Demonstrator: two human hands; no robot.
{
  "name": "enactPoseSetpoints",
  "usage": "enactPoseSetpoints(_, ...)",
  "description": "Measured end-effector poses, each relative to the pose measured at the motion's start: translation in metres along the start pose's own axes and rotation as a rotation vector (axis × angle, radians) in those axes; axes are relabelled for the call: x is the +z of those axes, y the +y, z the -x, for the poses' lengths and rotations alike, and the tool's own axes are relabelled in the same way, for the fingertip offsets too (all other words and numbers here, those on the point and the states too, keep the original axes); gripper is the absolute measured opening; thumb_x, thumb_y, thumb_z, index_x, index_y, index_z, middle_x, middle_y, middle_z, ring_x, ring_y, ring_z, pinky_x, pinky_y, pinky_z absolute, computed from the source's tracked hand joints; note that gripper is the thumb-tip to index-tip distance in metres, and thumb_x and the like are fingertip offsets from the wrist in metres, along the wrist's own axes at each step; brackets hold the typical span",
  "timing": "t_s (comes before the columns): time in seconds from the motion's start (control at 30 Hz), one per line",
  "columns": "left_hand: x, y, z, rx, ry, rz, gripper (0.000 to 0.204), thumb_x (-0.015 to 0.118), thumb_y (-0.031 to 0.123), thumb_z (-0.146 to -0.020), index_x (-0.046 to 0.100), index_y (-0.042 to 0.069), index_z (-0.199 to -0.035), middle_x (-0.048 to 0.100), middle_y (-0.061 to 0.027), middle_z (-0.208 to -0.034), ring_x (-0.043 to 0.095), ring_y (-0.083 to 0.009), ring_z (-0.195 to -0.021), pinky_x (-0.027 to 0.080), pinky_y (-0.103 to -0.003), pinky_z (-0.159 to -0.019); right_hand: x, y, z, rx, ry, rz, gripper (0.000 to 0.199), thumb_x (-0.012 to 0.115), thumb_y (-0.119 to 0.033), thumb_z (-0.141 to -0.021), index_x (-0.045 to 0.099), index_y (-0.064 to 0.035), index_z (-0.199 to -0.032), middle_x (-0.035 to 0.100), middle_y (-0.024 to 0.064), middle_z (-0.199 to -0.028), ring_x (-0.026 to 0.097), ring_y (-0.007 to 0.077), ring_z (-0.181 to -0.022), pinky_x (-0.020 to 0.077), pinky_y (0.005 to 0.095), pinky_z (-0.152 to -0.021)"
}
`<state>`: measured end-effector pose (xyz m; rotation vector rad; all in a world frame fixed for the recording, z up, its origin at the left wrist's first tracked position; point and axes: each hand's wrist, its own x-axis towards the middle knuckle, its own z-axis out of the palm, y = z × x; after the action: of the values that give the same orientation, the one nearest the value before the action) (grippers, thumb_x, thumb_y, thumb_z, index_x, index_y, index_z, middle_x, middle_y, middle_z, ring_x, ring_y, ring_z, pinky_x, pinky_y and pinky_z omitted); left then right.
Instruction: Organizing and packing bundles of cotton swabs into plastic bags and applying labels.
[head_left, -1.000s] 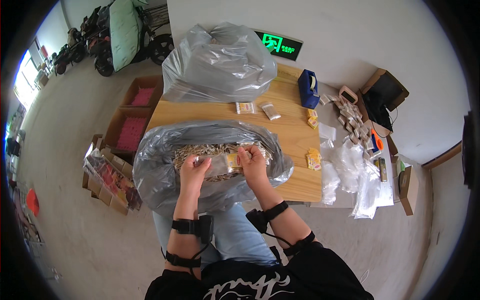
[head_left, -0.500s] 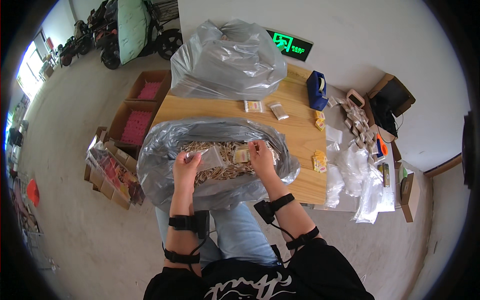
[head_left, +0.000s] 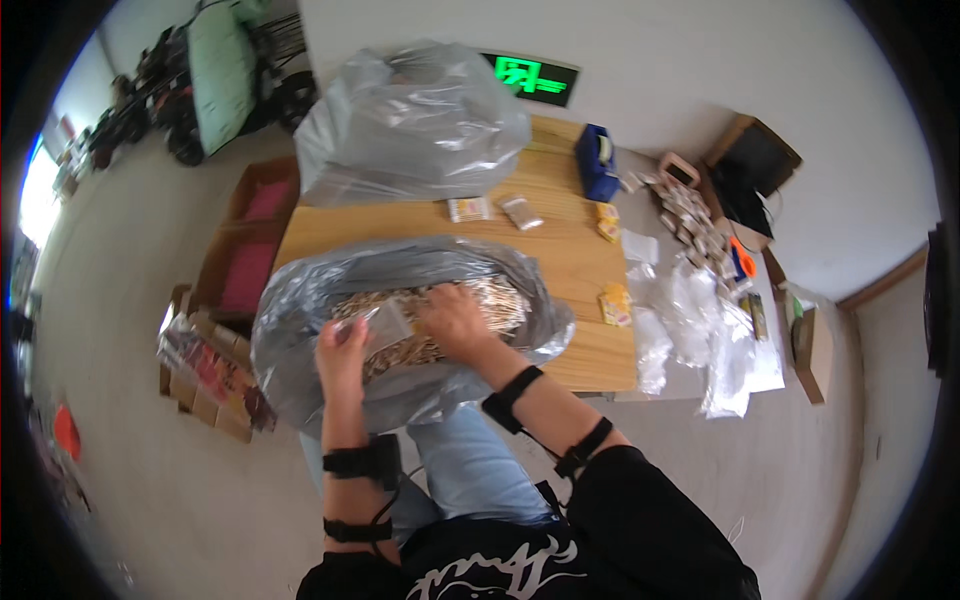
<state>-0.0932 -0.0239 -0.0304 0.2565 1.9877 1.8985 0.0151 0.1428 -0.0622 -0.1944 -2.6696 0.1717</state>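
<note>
My left hand [head_left: 342,350] grips a small clear plastic bag [head_left: 390,325] by its left end, fingers closed. Up against the bag's right end is my right hand [head_left: 455,322], slightly blurred, its fingers curled and partly hidden; what they hold cannot be made out. Beneath both hands lies a heap of wooden-stick cotton swabs [head_left: 508,303], inside a wide-open grey plastic sack [head_left: 285,300] at the table's near edge. Just behind the sack are two small filled packets, one pale with a printed card [head_left: 469,209] and one clear [head_left: 521,212].
On the wooden table [head_left: 575,345] stand another full grey sack [head_left: 410,125], a blue tape dispenser [head_left: 597,165] and yellow cards [head_left: 614,305]. To the right are filled packets [head_left: 693,220], clear bags [head_left: 690,325] and orange-handled scissors [head_left: 742,258]. Cardboard boxes [head_left: 215,265] flank the left.
My right hand has moved left, from beside a yellow card with swabs to the clear bag's end, covering that card. The whole view has shifted slightly.
</note>
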Motion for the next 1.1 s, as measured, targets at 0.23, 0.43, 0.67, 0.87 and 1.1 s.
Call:
enactPoseSetpoints(0.23, -0.004, -0.002, 0.005, 0.017, -0.002, -0.002, 0.019, 0.066, 0.023, -0.084, 0.056, 0.006, -0.084, 0.059, 0.0010, -0.068, 0.036, -0.0008, -0.049, 0.024, -0.018, -0.041, -0.013, -0.002, 0.002, 0.088, 0.123, -0.255, 0.006, 0.058, -0.012, -0.071, 0.062, -0.0096, -0.076, 0.059, 0.0088, -0.085, 0.053, 0.0251, -0.090, 0.0408, 0.0367, -0.080)
enactPoseSetpoints(0.43, -0.002, 0.009, 0.015, 0.022, -0.001, 0.023, 0.020, 0.066, 0.024, -0.085, 0.055, 0.007, -0.085, 0.058, 0.0017, -0.068, 0.036, -0.0008, -0.049, 0.024, -0.019, -0.041, -0.060, 0.056, 0.064, 0.792, 0.427, -0.628, 0.010, 0.061, -0.010, -0.079, 0.065, -0.0044, -0.087, 0.065, 0.0117, -0.081, 0.063, 0.0247, -0.074, 0.0482, 0.0316, -0.065)
enactPoseSetpoints(0.67, 0.030, 0.005, 0.027, 0.006, -0.080, 0.027, 0.019, 0.064, 0.024, -0.086, 0.056, 0.007, -0.086, 0.055, 0.0027, -0.066, 0.036, -0.0014, -0.049, 0.026, -0.018, -0.042, -0.085, 0.195, 0.202, 1.321, 0.459, -0.340, 0.020, 0.067, -0.013, -0.075, 0.059, -0.0031, -0.091, 0.065, 0.0099, -0.075, 0.063, 0.0213, -0.070, 0.0480, 0.0325, -0.061)
enactPoseSetpoints(0.87, 0.070, 0.011, 0.058, -0.043, -0.272, 0.008, 0.018, 0.065, 0.020, -0.086, 0.056, 0.005, -0.091, 0.060, -0.0002, -0.072, 0.051, -0.0042, -0.059, 0.034, -0.018, -0.049, -0.085, 0.184, 0.199, 1.363, 0.122, 0.003, 0.028, 0.070, -0.019, -0.074, 0.057, -0.0057, -0.094, 0.063, 0.0129, -0.089, 0.060, 0.0292, -0.088, 0.0472, 0.0399, -0.075)
enactPoseSetpoints(1.1, 0.120, 0.010, 0.085, 0.111, -0.473, -0.057, 0.015, 0.061, 0.017, -0.088, 0.052, 0.005, -0.088, 0.058, 0.0006, -0.072, 0.053, -0.0049, -0.063, 0.033, -0.019, -0.051, -0.074, 0.127, 0.170, 0.945, 0.500, -0.736, 0.027, 0.061, -0.025, -0.087, 0.053, -0.0048, -0.102, 0.057, 0.0054, -0.080, 0.058, 0.0172, -0.074, 0.0475, 0.0307, -0.066)
